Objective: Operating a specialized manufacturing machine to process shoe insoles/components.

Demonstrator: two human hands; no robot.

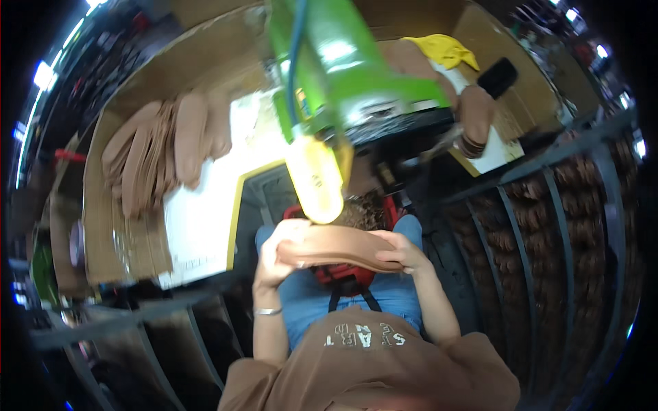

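In the head view, the left hand (277,255) and the right hand (404,253) hold a thin stack (332,245) of brown soles level above the lap. The left fingers are closed around its left end. The right fingers pinch its right end, thumb toward the body. Layers show along its near edge, but how many cannot be told. The stack is just below the lower tip of a yellow guard (315,179), in front of the near edge of the surface (199,222), carried by nothing but the hands.

The guard is at the front of a green machine (356,61), with a blue hose (296,61) running down to it. Left of the machine, a pile (147,154) of soles lies toward the surface's far left corner, inside a cardboard wall (94,185). Right of the machine, a smaller pile (474,116) lies by the right part's left edge, with a black object (497,77) and a yellow cloth (444,51) farther back.

Under the hands is a red object (346,279), partly hidden. At the person's right, a barred rack (558,216) holds many brown pieces.
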